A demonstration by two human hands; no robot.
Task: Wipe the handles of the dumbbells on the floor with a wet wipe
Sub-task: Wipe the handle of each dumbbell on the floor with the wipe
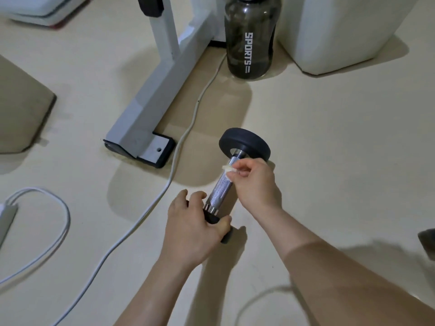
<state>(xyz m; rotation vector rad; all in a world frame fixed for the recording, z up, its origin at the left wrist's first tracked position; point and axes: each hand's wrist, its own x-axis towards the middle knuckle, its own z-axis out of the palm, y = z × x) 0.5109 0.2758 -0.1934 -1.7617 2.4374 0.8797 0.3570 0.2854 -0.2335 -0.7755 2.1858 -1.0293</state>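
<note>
Bare floor (329, 142) lies open right of the dumbbell (231, 182). Left, a white cable (179, 147) and stand foot (141, 147) crowd close; a bottle (250, 38) stands beyond

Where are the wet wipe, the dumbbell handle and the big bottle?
wet wipe (227, 168): head view, on the crumpled white bit.
dumbbell handle (220, 188): head view, on the knurled metal middle.
sports bottle (250, 36): head view, on its dark side.
</note>
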